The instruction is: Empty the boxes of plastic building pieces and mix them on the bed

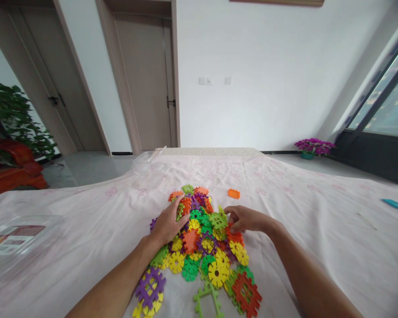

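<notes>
A heap of plastic interlocking building pieces lies on the cloth, with yellow notched discs (218, 274), green notched discs (190, 268) and square lattice tiles. My left hand (167, 224) rests on the heap's left side. Its thumb and forefinger are apart, around a few green and orange pieces (186, 205); its other fingers are hidden. On the right side, my right hand (241, 218) has curled fingers against an orange-red square tile (235, 234), beside a light green lattice tile (218, 220). In front lie a purple lattice tile (150, 287) and a red lattice tile (247, 293).
A single orange tile (234, 193) lies beyond the heap. Clear plastic containers stand at left (16, 243) and far left (149, 162) on the pale flowered cloth (318, 229). A blue object (396, 204) lies at the right edge.
</notes>
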`<control>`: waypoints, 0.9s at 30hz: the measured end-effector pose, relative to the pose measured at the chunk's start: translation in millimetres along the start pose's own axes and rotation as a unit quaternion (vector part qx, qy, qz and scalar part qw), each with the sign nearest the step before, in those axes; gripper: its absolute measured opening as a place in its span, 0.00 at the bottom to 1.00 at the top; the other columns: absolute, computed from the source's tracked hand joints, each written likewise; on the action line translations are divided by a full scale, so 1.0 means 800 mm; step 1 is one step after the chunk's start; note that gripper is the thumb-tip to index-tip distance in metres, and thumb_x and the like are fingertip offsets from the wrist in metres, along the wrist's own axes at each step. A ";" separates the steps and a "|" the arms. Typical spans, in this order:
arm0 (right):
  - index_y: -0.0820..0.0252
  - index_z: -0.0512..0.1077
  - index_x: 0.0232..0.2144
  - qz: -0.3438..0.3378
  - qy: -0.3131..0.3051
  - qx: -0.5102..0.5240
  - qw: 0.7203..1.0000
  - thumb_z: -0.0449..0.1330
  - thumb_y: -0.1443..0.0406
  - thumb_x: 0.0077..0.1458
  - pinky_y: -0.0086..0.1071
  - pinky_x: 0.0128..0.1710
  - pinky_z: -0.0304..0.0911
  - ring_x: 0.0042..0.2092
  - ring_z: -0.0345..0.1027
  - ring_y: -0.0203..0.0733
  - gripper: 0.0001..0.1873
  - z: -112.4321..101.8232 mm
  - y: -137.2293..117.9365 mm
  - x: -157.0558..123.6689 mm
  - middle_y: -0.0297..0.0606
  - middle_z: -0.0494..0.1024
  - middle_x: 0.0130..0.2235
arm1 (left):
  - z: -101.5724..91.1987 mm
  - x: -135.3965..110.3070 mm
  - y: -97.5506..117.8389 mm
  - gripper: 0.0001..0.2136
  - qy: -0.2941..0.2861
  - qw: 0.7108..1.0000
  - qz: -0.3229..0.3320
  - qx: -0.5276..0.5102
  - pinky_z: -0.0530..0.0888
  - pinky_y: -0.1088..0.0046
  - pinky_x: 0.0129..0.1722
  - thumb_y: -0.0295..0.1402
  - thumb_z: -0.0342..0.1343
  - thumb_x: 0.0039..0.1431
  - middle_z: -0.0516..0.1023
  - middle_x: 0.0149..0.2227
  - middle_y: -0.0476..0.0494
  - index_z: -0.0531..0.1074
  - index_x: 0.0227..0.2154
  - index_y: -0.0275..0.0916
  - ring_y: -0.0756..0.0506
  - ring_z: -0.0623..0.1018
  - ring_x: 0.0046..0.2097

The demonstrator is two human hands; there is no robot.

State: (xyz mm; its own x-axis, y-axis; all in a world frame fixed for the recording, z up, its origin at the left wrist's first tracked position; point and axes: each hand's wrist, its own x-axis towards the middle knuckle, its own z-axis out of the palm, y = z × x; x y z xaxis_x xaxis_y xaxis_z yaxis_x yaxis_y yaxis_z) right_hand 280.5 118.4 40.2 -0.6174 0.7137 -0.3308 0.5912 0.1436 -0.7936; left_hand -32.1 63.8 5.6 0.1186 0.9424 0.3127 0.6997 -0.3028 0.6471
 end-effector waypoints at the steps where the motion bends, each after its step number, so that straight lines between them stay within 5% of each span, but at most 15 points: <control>1: 0.60 0.70 0.43 0.000 0.004 -0.002 1.000 0.63 0.68 0.40 0.24 0.25 0.58 0.27 0.65 0.32 0.24 -0.004 0.001 -0.001 0.28 0.71 0.27 | 0.000 0.000 0.000 0.29 -0.001 1.000 -0.001 0.001 0.63 0.61 0.62 0.42 0.51 0.62 0.64 0.63 0.41 0.54 0.64 0.45 0.41 0.67 0.62; 7: 0.59 0.77 0.39 -0.011 -0.004 -0.015 1.000 0.60 0.69 0.40 0.24 0.26 0.59 0.29 0.68 0.34 0.19 -0.021 0.001 -0.011 0.30 0.78 0.30 | 0.001 0.000 0.000 0.29 -0.002 1.000 -0.003 0.000 0.63 0.62 0.61 0.41 0.51 0.62 0.64 0.64 0.42 0.53 0.64 0.45 0.41 0.67 0.62; 12: 0.63 0.78 0.34 0.000 0.077 0.043 0.996 0.65 0.61 0.41 0.30 0.32 0.66 0.31 0.72 0.40 0.16 -0.038 0.007 -0.011 0.37 0.80 0.29 | 0.001 0.000 -0.001 0.29 -0.004 1.000 -0.001 0.002 0.62 0.61 0.62 0.41 0.51 0.62 0.62 0.65 0.41 0.53 0.65 0.44 0.41 0.66 0.63; 15: 0.64 0.78 0.37 -0.019 0.275 0.041 0.960 0.63 0.56 0.46 0.35 0.36 0.68 0.34 0.74 0.43 0.20 -0.048 0.022 -0.002 0.41 0.81 0.32 | 0.001 0.000 0.000 0.29 -0.003 1.000 -0.003 0.001 0.63 0.61 0.62 0.41 0.51 0.62 0.63 0.64 0.40 0.54 0.64 0.43 0.40 0.67 0.63; 17: 0.61 0.77 0.42 -0.018 0.456 -0.015 0.890 0.58 0.55 0.52 0.38 0.42 0.68 0.38 0.74 0.45 0.20 -0.050 0.037 0.006 0.42 0.82 0.38 | 0.001 0.000 -0.001 0.29 -0.001 1.000 -0.002 -0.003 0.64 0.60 0.61 0.40 0.52 0.62 0.64 0.63 0.40 0.54 0.64 0.44 0.40 0.68 0.62; 19: 0.58 0.76 0.47 -0.010 0.564 -0.089 0.821 0.53 0.56 0.58 0.41 0.50 0.65 0.45 0.73 0.47 0.21 -0.047 0.054 0.017 0.42 0.80 0.46 | 0.001 0.000 -0.002 0.29 0.002 1.000 0.001 -0.007 0.64 0.60 0.61 0.40 0.52 0.61 0.65 0.63 0.41 0.54 0.64 0.45 0.40 0.69 0.61; 20: 0.58 0.76 0.48 -0.016 0.565 -0.129 0.815 0.51 0.57 0.59 0.42 0.54 0.62 0.50 0.71 0.48 0.21 -0.044 0.062 0.022 0.42 0.78 0.51 | 0.001 0.000 -0.003 0.29 0.002 1.000 0.003 -0.009 0.64 0.60 0.61 0.40 0.52 0.61 0.65 0.63 0.41 0.54 0.64 0.45 0.40 0.69 0.61; 24: 0.56 0.72 0.54 -0.021 0.412 -0.237 0.880 0.48 0.60 0.61 0.39 0.61 0.55 0.59 0.64 0.45 0.23 -0.031 0.084 0.036 0.38 0.72 0.58 | 0.001 0.000 -0.002 0.29 0.002 1.000 0.003 -0.008 0.63 0.61 0.62 0.40 0.52 0.62 0.64 0.64 0.40 0.53 0.64 0.44 0.40 0.67 0.62; 27: 0.54 0.70 0.56 -0.004 0.405 -0.256 0.878 0.45 0.61 0.62 0.38 0.61 0.54 0.59 0.63 0.43 0.24 -0.027 0.083 0.036 0.36 0.71 0.59 | 0.000 0.000 0.000 0.29 0.000 1.000 0.000 -0.007 0.64 0.61 0.61 0.40 0.52 0.62 0.65 0.63 0.40 0.53 0.64 0.44 0.41 0.68 0.62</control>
State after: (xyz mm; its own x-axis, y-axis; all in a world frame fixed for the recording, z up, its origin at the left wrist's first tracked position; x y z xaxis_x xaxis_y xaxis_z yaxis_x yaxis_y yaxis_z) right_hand 313.0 163.1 -11.2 -0.1750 0.9346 0.3097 0.8724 0.2930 -0.3913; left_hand -32.0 63.5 5.7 0.1177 0.9424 0.3130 0.6897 -0.3043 0.6570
